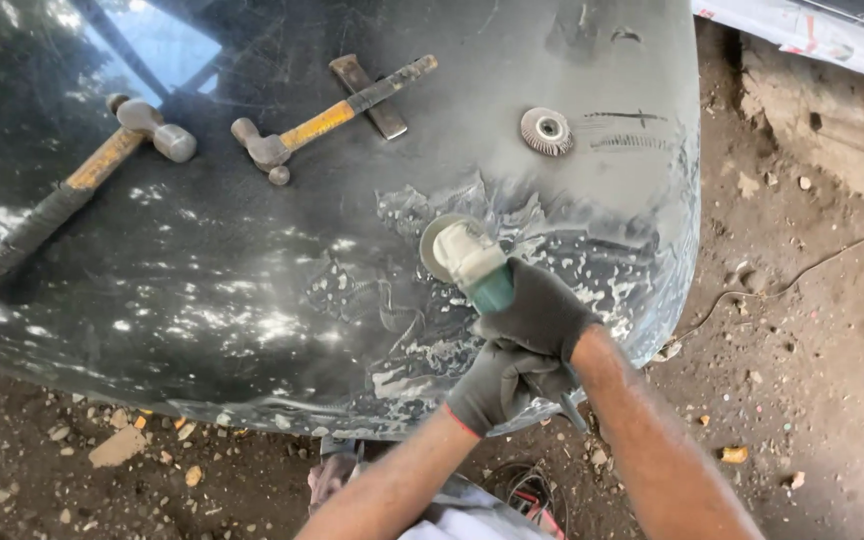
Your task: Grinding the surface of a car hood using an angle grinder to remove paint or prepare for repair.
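Note:
A green and grey angle grinder [472, 262] rests its disc on a dark car body panel [252, 280], at a patch scraped to bare metal. My right hand [540, 312], in a dark glove, grips the grinder's body just behind the head. My left hand [497, 385], also gloved, holds the rear of the tool below the right hand. The grinder's tail and cord are hidden under my hands.
Two hammers with yellow-taped handles [102, 160] [322, 120] lie on the panel's far side, with a flat metal bar [370, 95] under one. A loose round wire or flap disc [547, 131] sits at the upper right. Dirt ground with stones [802, 300] surrounds the panel.

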